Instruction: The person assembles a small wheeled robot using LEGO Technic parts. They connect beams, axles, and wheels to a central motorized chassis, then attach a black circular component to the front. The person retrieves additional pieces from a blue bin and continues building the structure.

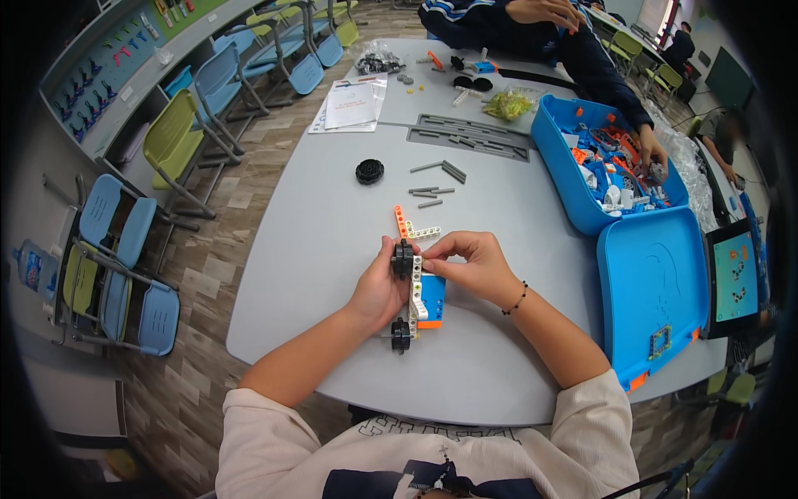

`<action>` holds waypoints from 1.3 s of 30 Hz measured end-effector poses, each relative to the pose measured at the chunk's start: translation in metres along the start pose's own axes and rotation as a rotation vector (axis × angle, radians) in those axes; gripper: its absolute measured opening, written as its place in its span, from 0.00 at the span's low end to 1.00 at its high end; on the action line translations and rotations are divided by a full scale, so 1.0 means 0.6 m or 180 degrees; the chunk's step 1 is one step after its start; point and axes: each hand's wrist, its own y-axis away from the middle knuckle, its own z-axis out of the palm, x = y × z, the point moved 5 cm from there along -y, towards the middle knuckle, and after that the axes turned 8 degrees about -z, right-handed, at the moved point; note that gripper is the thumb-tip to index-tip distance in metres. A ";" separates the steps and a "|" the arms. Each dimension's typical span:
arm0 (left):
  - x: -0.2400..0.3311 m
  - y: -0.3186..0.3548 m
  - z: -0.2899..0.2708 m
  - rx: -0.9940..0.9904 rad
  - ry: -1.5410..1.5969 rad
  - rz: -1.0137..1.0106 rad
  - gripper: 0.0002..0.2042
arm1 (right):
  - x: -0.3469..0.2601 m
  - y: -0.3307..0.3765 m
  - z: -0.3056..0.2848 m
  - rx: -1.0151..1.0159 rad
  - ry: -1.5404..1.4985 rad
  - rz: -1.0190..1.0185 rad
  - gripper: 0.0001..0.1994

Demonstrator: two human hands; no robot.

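Observation:
My left hand (376, 289) is closed round the side of a building-brick vehicle, its thumb by the upper black wheel (402, 261). The vehicle has a long white holed beam (417, 287), a blue block (432, 296) with orange along its lower end, and another black wheel (401, 336) near me. My right hand (472, 263) pinches at the upper right of the white beam; whatever its fingertips hold is hidden. Just beyond the hands are an orange holed beam (401, 221) and a short white beam (426, 233); I cannot tell whether they join the vehicle.
Grey axles (453, 171) and a round black part (369, 171) lie farther off. A grey sorting tray (507, 148) and papers (349, 106) sit beyond. At right, another person's hand (652, 148) reaches into a blue parts bin (573, 195); its lid (652, 283) and a screen (736, 279) are nearer.

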 end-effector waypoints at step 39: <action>0.037 -0.002 -0.051 0.0714 -0.0927 0.0816 0.19 | 0.029 0.006 0.046 -0.0086 -0.0996 0.0083 0.09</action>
